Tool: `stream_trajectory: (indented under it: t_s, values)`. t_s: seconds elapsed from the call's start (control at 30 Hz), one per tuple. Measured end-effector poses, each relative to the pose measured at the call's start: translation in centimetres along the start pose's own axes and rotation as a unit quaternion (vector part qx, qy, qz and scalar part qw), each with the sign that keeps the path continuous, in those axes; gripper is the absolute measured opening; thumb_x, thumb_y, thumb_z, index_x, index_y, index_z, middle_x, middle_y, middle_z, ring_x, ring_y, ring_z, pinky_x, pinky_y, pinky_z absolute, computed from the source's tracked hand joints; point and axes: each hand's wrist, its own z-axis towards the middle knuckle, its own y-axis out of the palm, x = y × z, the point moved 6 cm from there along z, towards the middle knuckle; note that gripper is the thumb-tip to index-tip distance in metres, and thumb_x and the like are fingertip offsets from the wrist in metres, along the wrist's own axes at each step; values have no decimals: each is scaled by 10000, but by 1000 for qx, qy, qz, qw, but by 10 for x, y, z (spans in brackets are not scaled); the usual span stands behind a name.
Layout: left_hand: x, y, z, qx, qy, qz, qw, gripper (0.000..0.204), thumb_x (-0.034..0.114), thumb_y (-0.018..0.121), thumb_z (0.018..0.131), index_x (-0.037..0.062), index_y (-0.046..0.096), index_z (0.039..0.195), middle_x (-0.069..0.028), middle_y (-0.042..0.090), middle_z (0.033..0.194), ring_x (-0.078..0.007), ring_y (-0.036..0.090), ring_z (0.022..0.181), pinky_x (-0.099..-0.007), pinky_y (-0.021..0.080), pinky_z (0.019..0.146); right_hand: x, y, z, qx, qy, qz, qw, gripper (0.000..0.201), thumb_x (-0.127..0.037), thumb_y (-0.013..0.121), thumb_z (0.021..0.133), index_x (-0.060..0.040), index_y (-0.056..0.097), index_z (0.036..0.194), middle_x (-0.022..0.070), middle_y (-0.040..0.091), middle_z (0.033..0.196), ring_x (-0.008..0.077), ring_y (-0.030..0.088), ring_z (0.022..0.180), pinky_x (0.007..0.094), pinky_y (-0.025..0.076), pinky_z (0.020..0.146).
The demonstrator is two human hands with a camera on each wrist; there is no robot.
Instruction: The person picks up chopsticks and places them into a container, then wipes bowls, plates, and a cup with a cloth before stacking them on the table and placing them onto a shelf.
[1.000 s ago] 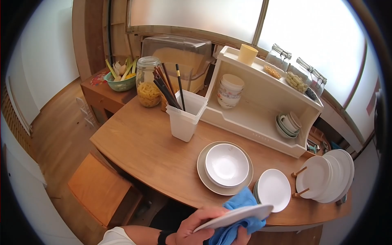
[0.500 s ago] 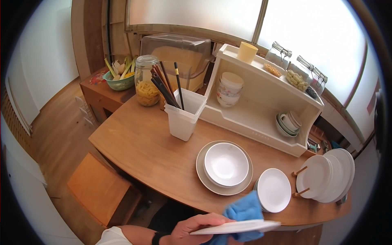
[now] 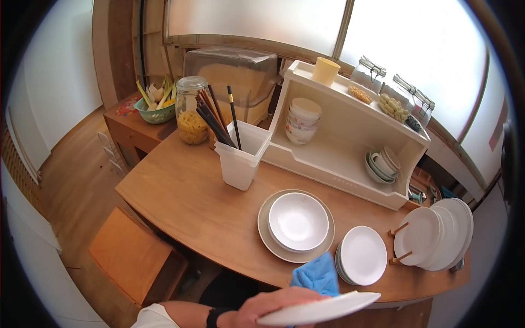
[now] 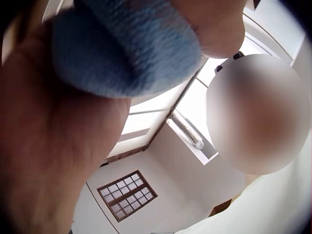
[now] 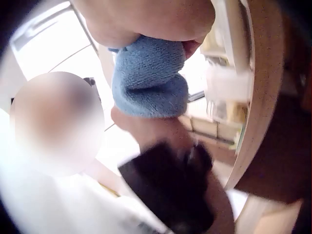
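Note:
At the bottom of the head view my left hand (image 3: 276, 305) grips a white plate (image 3: 328, 309) by its left side, the plate seen nearly edge-on. A blue cloth (image 3: 317, 274) shows behind and below the plate. In the right wrist view my right hand (image 5: 151, 19) holds the bunched cloth (image 5: 151, 80); in the head view that hand is hidden. The left wrist view shows the cloth (image 4: 131, 48) close up beside my left palm (image 4: 53, 122). The held plate is hard to make out in the wrist views.
On the wooden table (image 3: 180, 186) are a white bowl (image 3: 298, 221) on a larger plate, a plate stack (image 3: 363, 256), racked plates (image 3: 418, 238) and a chopstick container (image 3: 239, 169). Behind stand a shelf (image 3: 333, 142) and pasta jar (image 3: 192, 127). A stool (image 3: 131, 254) is at left.
The plate has tilted, its upper face nearly edge-on half a second ago and more visible now. The cloth has shifted slightly left, and the whole head view has shifted a little.

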Motion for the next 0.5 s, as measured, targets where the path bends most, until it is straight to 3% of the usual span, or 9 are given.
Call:
stream_trajectory:
  t_s: [0.07, 0.17, 0.23, 0.3, 0.33, 0.37, 0.43, 0.47, 0.5]
  values:
    - [0, 1, 0, -9, 134, -41, 990, 457, 290, 520, 942, -68, 512, 1226, -230, 582, 1193, -321, 562, 1119, -411, 410, 978, 34, 6, -4, -63, 24, 17, 998, 497, -346, 734, 807, -55, 586, 1181, 96, 620, 1126, 250, 592, 1014, 386, 434, 961]
    - [5, -14, -10, -4, -29, 120, 992, 477, 265, 534, 937, -54, 450, 1282, -226, 532, 1260, -306, 532, 1156, -406, 396, 991, -32, 30, 26, -5, 10, 110, 994, 640, -396, 729, 801, -31, 508, 1279, 99, 642, 1042, 248, 600, 975, 365, 442, 920]
    - [12, -20, 3, -30, -27, -54, 998, 430, 191, 547, 940, -39, 453, 1291, -237, 525, 1282, -312, 537, 1159, -402, 408, 984, -93, 30, 67, -185, -65, -60, 979, 691, -375, 734, 786, 11, 479, 1300, 107, 647, 1000, 219, 605, 930, 323, 434, 908]
    - [21, -23, 16, -55, -58, -70, 994, 456, -92, 490, 860, -27, 491, 1312, -232, 579, 1227, -362, 556, 1148, -406, 405, 1008, -128, 58, 77, -140, 42, 71, 987, 717, -350, 737, 772, 36, 462, 1311, 109, 638, 1022, 203, 599, 934, 299, 435, 893]
    - [17, -26, 17, -173, -48, -19, 984, 516, -69, 523, 855, -4, 433, 1360, -258, 497, 1319, -386, 494, 1232, -437, 366, 1047, -107, 49, 71, -84, 88, 61, 991, 750, -402, 730, 775, 31, 456, 1323, 110, 639, 1043, 218, 607, 932, 307, 442, 902]
    - [18, -23, 15, -172, -49, -21, 984, 516, -69, 523, 855, -4, 433, 1360, -258, 497, 1319, -386, 494, 1232, -437, 366, 1047, -78, 32, 55, -84, 91, 60, 991, 750, -402, 730, 775, 31, 456, 1323, 110, 639, 1043, 218, 607, 932, 307, 442, 902]
    - [14, -26, 16, -40, -82, -24, 996, 361, 149, 541, 944, -42, 503, 1248, -256, 566, 1243, -333, 568, 1134, -410, 425, 973, -40, -18, 23, 38, -42, -146, 988, 749, -478, 689, 795, 23, 471, 1306, 129, 620, 1115, 253, 598, 989, 347, 436, 940]
    - [6, -20, 12, 22, -19, -49, 998, 316, 133, 544, 943, -40, 543, 1208, -268, 596, 1204, -350, 595, 1103, -417, 440, 960, -34, 20, 30, -18, 10, 117, 993, 699, -526, 616, 840, 5, 497, 1278, 146, 587, 1194, 283, 572, 1061, 381, 415, 986]
    - [3, -16, 4, 17, -44, 4, 999, 345, 139, 551, 941, -20, 517, 1245, -265, 572, 1236, -343, 566, 1148, -417, 422, 982, -12, 24, 19, -10, 3, 208, 978, 696, -566, 555, 864, -8, 495, 1277, 151, 566, 1227, 283, 542, 1115, 384, 402, 1003]
